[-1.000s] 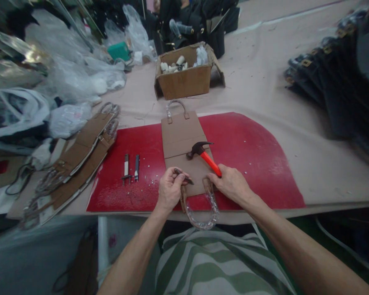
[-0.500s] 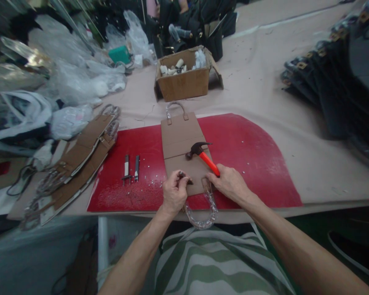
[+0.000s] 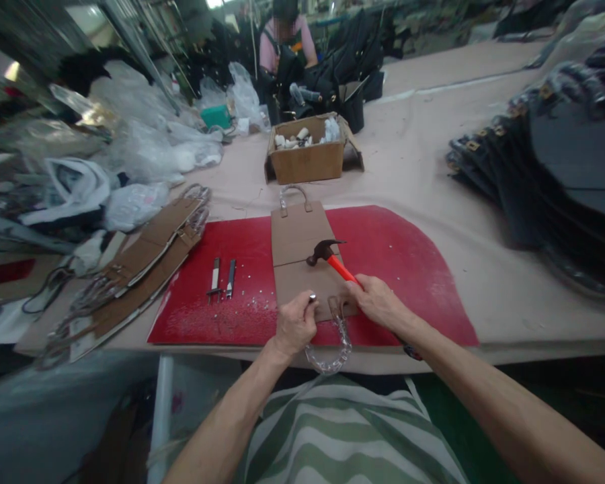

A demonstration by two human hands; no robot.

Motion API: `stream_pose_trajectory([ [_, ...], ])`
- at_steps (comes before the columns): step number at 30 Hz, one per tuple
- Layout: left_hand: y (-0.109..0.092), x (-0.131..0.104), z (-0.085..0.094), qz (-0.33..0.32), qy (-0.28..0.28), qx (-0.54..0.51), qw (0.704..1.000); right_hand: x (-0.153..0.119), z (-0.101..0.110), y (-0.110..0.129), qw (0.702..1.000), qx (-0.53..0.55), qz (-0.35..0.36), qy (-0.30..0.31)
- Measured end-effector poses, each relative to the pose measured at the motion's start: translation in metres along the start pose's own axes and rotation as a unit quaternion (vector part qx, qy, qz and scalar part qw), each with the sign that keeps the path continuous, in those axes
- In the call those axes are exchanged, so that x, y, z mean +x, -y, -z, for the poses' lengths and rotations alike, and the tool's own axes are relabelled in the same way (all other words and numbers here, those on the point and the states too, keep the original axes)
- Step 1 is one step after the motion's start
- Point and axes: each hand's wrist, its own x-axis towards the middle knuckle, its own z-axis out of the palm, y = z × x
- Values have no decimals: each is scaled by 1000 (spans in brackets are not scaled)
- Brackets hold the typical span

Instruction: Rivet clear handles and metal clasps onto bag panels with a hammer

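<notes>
In my right hand [image 3: 378, 299] is a claw hammer [image 3: 341, 270] with an orange handle, its dark head over the middle of a brown bag panel [image 3: 300, 232]. My left hand [image 3: 296, 323] is closed around a short metal punch [image 3: 312, 297]; its shiny end shows above the fingers and its lower end is hidden. That hand rests near the panel's lower edge. A plastic-wrapped handle [image 3: 330, 363] loops from this edge toward me, and another wrapped handle [image 3: 295, 189] lies at the far end. The panel lies flat on a red board [image 3: 398, 269].
Two metal tools [image 3: 230, 279] lie on the board's left, among several small studs. Further left are stacked brown panels [image 3: 146, 269] and plastic bags [image 3: 136, 134]. A cardboard box [image 3: 307, 163] stands behind, dark bag pieces [image 3: 514, 181] at right. A person [image 3: 310, 47] sits at the back.
The punch has gone from tilted to more upright in my left hand. The hammer stays at nearly the same place over the panel. The camera view has tipped up a little.
</notes>
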Motion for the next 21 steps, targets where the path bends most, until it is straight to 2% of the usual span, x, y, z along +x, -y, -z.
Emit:
stream_pose_trajectory([
  [3,0,0,1,2,8,-12,1000,-27,31,22,997,-2,47,-69],
  [6,1,0,1,1,-3,-10,1000,-58,48,32,985,-34,101,-136],
  [8,2,0,0,-11,-9,-7,1000,-71,49,28,979,-91,135,-121],
  [11,4,0,0,-27,-11,-11,1000,-80,52,21,970,-180,158,-49],
  [12,4,0,0,-30,-11,-13,999,-82,56,22,967,-190,160,-50],
  [13,4,0,0,-32,-11,-15,999,-84,60,26,967,-185,160,-75],
  [16,4,0,0,-27,-10,-19,999,-89,68,38,953,-111,152,-238],
  [17,4,1,0,-24,-8,-18,1000,-90,67,39,949,-95,157,-258],
  [18,5,2,0,-24,-5,-17,1000,-90,64,38,951,-95,164,-243],
  [21,6,5,1,-31,-7,-17,999,-85,50,21,972,-151,164,-73],
])
